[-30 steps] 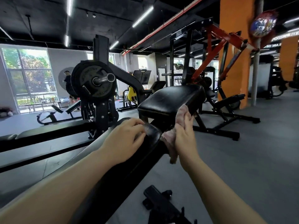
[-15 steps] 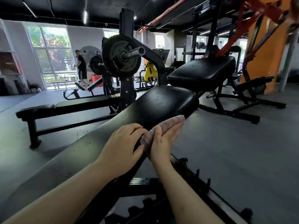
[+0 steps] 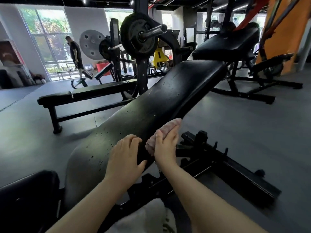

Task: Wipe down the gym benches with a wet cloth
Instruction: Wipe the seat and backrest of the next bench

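We see a long black padded desk (image 3: 151,106) slanting up and away from us, its surface speckled with small drops; our left hand (image 3: 125,158) lies on top of the pad near its right edge, its grip loose, fingers bent lightly over the surface and holding nothing; our right hand (image 3: 165,147) presses a pinkish cloth (image 3: 161,134) against the right side edge of the same pad, the fingers laid along the cloth and the thumb over its near end, so the grip is holding the cloth against the pad; the cloth sticks out past the fingertips toward the far end of the pad; the two hands sit just beside each other, apart by a strip of black pad; below the pad on the right we see a black metal frame (image 3: 227,169) resting on the grey floor (image 3: 252,125); to the left stands a flat bench (image 3: 84,95); behind it a rack carries a weight plate (image 3: 136,40) on a bar; another padded seat (image 3: 225,44) rises beyond the far end of our pad; a person (image 3: 76,56) walks by the windows at far left.
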The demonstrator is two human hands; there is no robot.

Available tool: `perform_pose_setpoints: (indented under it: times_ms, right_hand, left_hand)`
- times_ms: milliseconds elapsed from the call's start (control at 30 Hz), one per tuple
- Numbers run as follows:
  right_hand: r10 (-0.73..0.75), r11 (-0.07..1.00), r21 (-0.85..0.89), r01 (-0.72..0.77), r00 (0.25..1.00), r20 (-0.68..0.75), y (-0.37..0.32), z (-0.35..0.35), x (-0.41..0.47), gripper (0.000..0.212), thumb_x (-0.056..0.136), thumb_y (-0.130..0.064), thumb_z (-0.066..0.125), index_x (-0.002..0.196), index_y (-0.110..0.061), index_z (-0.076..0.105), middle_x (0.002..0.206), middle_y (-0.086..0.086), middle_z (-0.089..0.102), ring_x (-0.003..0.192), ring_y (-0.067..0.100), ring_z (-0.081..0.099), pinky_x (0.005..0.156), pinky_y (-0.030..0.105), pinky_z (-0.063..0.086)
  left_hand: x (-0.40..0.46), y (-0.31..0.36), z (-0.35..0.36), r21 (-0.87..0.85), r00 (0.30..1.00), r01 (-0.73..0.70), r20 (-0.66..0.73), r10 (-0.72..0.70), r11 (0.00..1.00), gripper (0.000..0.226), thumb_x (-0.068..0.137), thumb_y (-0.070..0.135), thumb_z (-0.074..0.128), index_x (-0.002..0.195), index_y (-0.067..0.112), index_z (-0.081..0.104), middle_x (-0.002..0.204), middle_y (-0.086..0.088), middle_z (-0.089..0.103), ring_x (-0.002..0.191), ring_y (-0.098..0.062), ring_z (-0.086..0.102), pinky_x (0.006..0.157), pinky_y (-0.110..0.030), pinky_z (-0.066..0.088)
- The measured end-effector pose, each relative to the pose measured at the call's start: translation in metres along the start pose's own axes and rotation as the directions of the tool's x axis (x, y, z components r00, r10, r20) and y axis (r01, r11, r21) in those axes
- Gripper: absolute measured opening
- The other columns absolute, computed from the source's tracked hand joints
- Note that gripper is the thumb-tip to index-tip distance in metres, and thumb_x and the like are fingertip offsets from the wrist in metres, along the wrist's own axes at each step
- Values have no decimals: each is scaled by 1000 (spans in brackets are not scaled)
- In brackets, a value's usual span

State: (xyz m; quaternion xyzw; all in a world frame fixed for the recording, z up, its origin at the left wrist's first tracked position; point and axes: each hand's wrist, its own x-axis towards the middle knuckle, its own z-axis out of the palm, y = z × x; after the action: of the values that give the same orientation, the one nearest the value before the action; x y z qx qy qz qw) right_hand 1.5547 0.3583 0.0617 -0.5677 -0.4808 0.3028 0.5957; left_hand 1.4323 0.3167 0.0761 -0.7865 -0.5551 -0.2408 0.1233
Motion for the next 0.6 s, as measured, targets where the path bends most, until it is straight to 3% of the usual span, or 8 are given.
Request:
perform_pose_setpoints:
  times_ms: [167,267,367,433,533,600]
  right_hand:
    - [301,953,58,-298,952,-57,-29,-9,34,73,99,-43,36,149,-29,-15,156,12,16,134,39,32,109,51,28]
    - [252,967,7,-253,963,-94,-29,-6,19,75,99,-40,39,149,-29,-16,151,18,21,126,39,41,103,47,33]
    - [164,986,-3,-166,978,-131,-17,12,-15,77,97,-39,42,149,-31,-15,150,16,18,122,35,44,98,40,36]
    - [102,993,-38,-110,980,-169,-6,34,-43,80,96,-37,44,149,-25,-15,153,16,10,129,33,38,103,37,33]
    - [28,992,-117,-47,986,-163,5,60,-81,83,97,-35,43,146,-9,-19,155,20,-6,141,30,14,112,28,17]
    - [11,993,-114,-32,984,-180,8,65,-83,82,98,-34,42,145,-4,-17,155,22,-6,142,31,11,114,30,15]
  left_hand:
    - [-30,-12,1,-25,998,57,-16,-58,998,44,66,20,82,106,16,64,118,-7,55,106,-28,54,87,-41,45]
    - [-47,-18,0,-16,998,64,7,-64,998,44,75,20,74,117,19,61,125,-4,51,114,-25,49,95,-38,40]
    - [-59,-27,-1,-10,997,73,22,-73,997,48,74,17,73,120,18,60,121,-3,53,109,-25,52,92,-37,42]
    - [-65,-34,-2,-12,995,91,33,-91,996,47,72,13,72,118,16,60,118,-4,54,106,-26,54,88,-37,43]
    - [-76,-46,-1,-23,991,126,52,-125,992,47,70,11,73,115,16,61,113,-5,57,101,-28,56,84,-39,46]
    - [-84,-52,1,-16,990,129,62,-128,992,54,69,10,75,119,17,59,113,-5,59,99,-29,57,82,-40,47]
